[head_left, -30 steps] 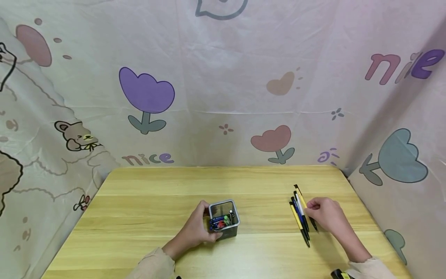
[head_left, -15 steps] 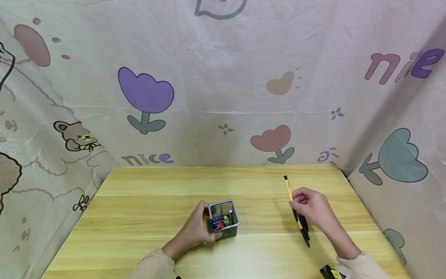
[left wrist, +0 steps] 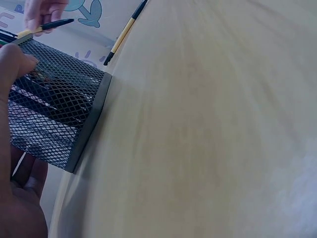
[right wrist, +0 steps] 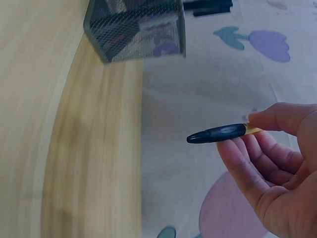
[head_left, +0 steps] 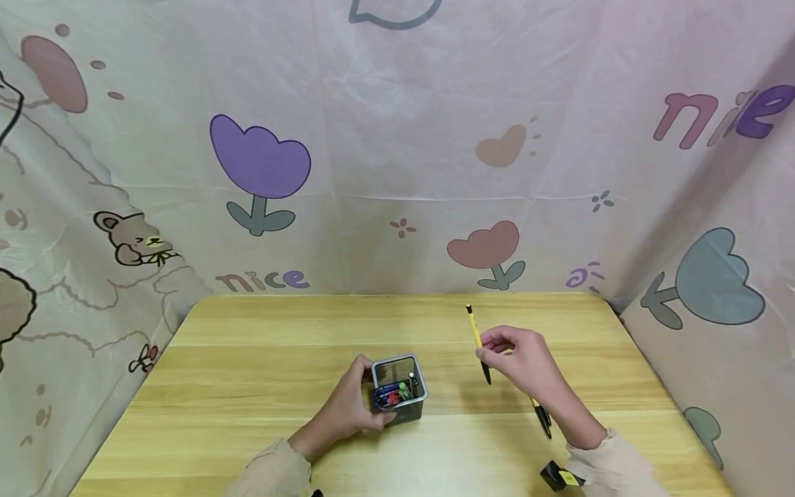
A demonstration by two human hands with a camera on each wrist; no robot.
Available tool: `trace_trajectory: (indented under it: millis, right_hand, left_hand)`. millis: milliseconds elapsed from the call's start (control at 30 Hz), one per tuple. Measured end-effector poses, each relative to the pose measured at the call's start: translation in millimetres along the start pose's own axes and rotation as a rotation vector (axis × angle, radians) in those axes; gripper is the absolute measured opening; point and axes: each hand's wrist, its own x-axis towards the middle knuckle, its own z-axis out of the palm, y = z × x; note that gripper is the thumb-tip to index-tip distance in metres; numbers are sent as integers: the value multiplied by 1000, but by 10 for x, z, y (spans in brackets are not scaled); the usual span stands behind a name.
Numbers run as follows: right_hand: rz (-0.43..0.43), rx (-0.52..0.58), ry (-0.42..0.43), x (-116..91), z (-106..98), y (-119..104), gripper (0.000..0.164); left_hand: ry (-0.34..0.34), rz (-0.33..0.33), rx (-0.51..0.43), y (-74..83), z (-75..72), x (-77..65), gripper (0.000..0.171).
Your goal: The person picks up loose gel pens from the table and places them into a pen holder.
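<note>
My left hand grips a black mesh pen holder around its near left side; several pens and markers stand inside. In the left wrist view, the thumb lies by the rim of the mesh wall and fingers reach under the far side. Between thumb and fingertips, my right hand pinches a yellow pen with a black grip, tip pointing down, above the table right of the holder. The right wrist view shows the pen's black tip end sticking out of the pinch.
More pens lie on the wooden table at the right, partly hidden under my right hand and forearm. A black strap piece with a yellow label is at the right cuff. Patterned cloth hangs behind and at both sides.
My right hand has picked up a yellow pen from the group at the right and carried it left toward the pen holder. The left hand and holder have stayed in place.
</note>
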Motion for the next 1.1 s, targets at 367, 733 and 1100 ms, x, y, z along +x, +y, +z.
trace_trajectory:
  millis: [367, 733, 1100]
  right_hand:
    - [-84, 205, -52, 86, 253, -345, 13]
    - [-155, 330, -126, 90, 526, -506, 14]
    - [-227, 384, -224, 32, 632, -686, 17]
  left_hand:
    - [3, 43, 10, -329, 39, 38, 73]
    - [9, 20, -2, -204, 40, 8, 71]
    - [-7, 56, 3, 34, -13, 4, 68]
